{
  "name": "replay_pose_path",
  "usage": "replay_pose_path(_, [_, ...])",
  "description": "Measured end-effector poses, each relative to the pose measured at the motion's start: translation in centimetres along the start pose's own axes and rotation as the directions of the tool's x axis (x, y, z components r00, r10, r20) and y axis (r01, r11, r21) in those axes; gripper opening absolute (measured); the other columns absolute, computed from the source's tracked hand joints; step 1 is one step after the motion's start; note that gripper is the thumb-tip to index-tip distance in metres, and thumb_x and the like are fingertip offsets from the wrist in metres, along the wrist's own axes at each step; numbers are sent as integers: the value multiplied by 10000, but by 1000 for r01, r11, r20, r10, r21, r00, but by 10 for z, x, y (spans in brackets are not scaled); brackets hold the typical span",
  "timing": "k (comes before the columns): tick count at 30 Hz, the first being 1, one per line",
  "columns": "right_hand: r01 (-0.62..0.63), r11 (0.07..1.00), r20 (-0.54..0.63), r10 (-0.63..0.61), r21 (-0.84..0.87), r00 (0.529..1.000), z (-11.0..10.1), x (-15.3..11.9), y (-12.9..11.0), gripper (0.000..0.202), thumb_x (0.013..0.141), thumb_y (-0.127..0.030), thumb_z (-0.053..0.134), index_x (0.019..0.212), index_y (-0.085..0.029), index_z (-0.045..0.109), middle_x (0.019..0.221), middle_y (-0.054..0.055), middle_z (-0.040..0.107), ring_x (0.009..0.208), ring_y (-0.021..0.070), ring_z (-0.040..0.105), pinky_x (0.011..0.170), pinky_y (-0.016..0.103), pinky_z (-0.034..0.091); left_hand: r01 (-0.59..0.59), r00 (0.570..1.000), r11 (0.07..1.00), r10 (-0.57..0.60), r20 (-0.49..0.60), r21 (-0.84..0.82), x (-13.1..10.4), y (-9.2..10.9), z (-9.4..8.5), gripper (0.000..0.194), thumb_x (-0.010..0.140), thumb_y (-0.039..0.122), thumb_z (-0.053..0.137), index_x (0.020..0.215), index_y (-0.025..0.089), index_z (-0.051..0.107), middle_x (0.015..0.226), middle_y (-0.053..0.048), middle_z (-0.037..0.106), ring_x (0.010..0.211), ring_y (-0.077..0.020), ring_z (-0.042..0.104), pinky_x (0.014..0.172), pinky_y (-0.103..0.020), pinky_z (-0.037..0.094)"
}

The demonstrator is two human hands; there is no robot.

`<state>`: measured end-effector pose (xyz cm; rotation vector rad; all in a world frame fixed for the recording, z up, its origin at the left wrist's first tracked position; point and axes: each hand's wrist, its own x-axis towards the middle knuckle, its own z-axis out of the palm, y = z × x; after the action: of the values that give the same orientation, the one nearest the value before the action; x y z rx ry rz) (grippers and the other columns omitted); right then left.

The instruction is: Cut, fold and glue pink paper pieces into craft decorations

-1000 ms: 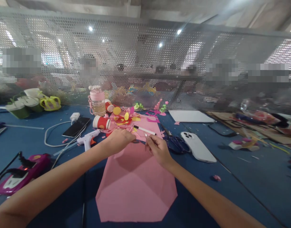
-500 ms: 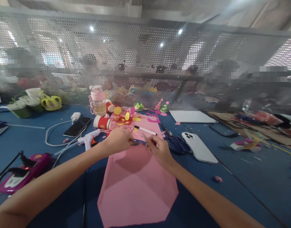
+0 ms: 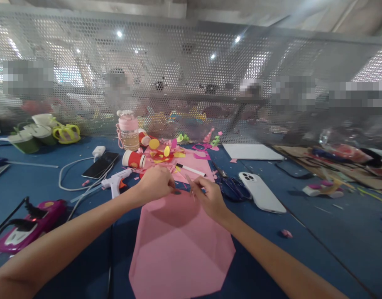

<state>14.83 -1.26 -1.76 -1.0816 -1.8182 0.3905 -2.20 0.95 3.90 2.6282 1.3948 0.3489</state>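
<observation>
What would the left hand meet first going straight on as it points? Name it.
Probably the right hand, facing the left hand across a narrow gap; depth there is hard to judge.

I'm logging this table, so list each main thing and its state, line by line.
Near pink sheet, spread out
Power strip, light on, plugs in
Black phone, screen dark
White phone, camera side up
Pink bottle, upright, lid on
Front paper cup, on its side
Glue gun, on its side
Scissors, lying flat
Marker, lying flat
</observation>
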Motion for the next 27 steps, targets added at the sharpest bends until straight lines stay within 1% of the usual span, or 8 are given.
replay_pose_path(5, [7, 999, -14, -7, -44, 1000, 0, -1, 0, 370, 854, -394, 409, 535, -209, 439, 500, -10, 518, 484, 127, 479, 537, 261, 358, 8, 1000, 999, -8, -9, -44, -1, 0, 1, 189, 661, 370, 659, 633, 193, 722, 549, -17, 666, 485, -115, 519, 487, -222, 334])
replay_pose_path(11, [18, 997, -16, -20, -74, 1000, 1, -2, 2, 341, 845, -392, 428, 559, -209, 464, 516, -7, 528, 516, 136, 483, 551, 262, 361, -6, 1000, 997, 5, -5, -73, 0, -2, 3, 233, 603, 429, 689, 588, 198, 711, 518, 1, 652, 485, -113, 523, 484, -218, 326])
replay_pose_path(15, [26, 998, -22, -27, -64, 999, 1, -2, 1, 330, 837, -402, 428, 566, -216, 456, 515, -4, 522, 529, 145, 486, 557, 268, 361, -15, 1000, 994, 17, 18, -108, 0, -3, 2, 199, 590, 379, 707, 592, 181, 706, 524, -1, 650, 496, -118, 539, 486, -214, 337])
replay_pose_path(19, [45, 997, -20, -46, -55, 999, 0, -2, 1, 318, 831, -386, 436, 562, -217, 442, 515, -2, 515, 535, 149, 481, 564, 275, 359, -24, 997, 988, 34, 64, -153, 0, -2, 2, 148, 604, 309, 700, 669, 177, 717, 564, -7, 667, 530, -125, 560, 493, -206, 353])
replay_pose_path(24, [73, 995, -17, -74, -68, 997, -1, -4, 3, 266, 827, -325, 428, 585, -217, 453, 565, 18, 535, 594, 165, 502, 574, 278, 372, -26, 994, 982, 46, 104, -187, -1, -1, 2, 137, 652, 296, 667, 686, 175, 723, 610, -28, 692, 541, -118, 566, 518, -195, 371])
replay_pose_path(27, [91, 994, -14, -93, -68, 996, -1, -4, 2, 276, 832, -338, 425, 586, -217, 451, 557, 18, 527, 585, 165, 496, 572, 280, 376, -23, 992, 979, 46, 115, -200, -1, -1, 1, 117, 652, 271, 666, 695, 179, 724, 622, -27, 696, 557, -116, 567, 523, -187, 369])
